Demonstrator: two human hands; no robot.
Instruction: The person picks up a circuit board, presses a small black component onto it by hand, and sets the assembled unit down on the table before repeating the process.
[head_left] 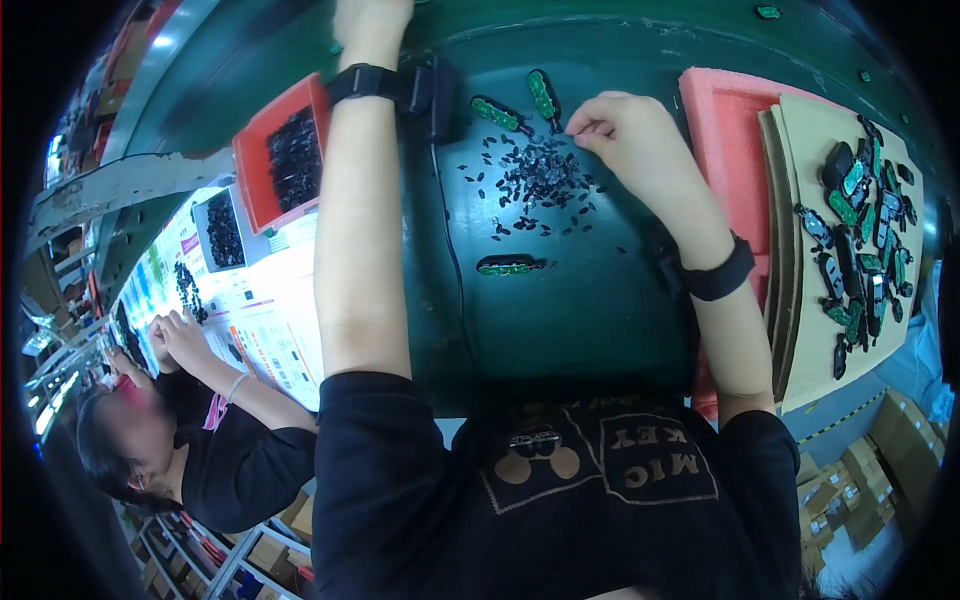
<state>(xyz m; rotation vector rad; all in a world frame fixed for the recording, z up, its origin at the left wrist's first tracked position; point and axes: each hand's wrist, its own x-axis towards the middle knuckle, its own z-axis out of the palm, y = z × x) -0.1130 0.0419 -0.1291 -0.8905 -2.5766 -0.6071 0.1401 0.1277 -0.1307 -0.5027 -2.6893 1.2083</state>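
Head view, black pieces [541, 182], beside right hand [628, 132]

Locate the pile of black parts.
Head view, upper centre: the pile of black parts lies on the green tabletop, below-left of the right hand.

Past the near right corner of the green table [590, 335], a yellow-and-black strip [843, 416] crosses the bluish-grey floor [850, 392] beside cardboard boxes [905, 440]. A worn grey beam [130, 186] meets the left edge; beyond it, bright lights [50, 412] shine.
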